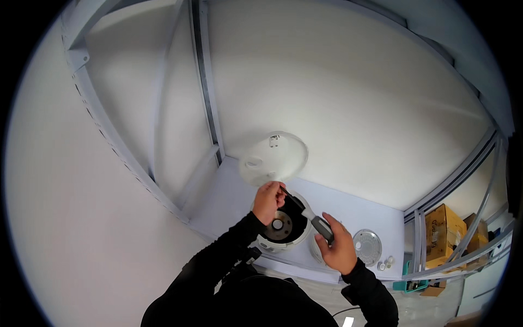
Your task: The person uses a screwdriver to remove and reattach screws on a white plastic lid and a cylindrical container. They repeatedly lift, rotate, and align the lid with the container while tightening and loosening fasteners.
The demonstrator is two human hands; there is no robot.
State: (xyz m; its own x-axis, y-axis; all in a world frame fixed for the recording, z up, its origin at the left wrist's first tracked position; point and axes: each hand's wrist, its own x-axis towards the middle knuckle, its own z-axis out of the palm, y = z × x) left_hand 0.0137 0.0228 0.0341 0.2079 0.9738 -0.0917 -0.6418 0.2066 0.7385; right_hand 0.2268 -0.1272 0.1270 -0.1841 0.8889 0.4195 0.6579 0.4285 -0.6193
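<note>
White, smooth wall panels (327, 98) rise behind the pale, flat tabletop (348, 204), with straight grey metal posts (205, 76) framing them. Left of the middle of that tabletop, close to its front edge, sits a round white cooker (279, 247), its glossy rim circling a dark well, at whose bottom lies a dull metal disc (283, 231) with a round centre. Its pale, rounded lid (264, 166) stands raised at the back, toward the wall. Your right hand (339, 245) grips a screwdriver (320, 225) by its thick grey-and-black handle, which lies between thumb and fingers; the slim dark shaft slants across the open well toward your left hand. Your left hand (268, 200) is over the left side of the cooker, just in front of the lid, thumb and fingertips pressed together right beside the screwdriver's tip; you cannot tell from this view whether they pinch the tip or a small piece. Partly hidden behind your right hand is a pale round part (315, 252). Toward the tabletop's front right corner lies a shiny, perforated-looking round plate (368, 247), and just beside it, nearer that corner, small whitish round pieces (382, 266). Past the right edge stand brown cardboard boxes (444, 234) and a teal plastic basket (412, 285).
</note>
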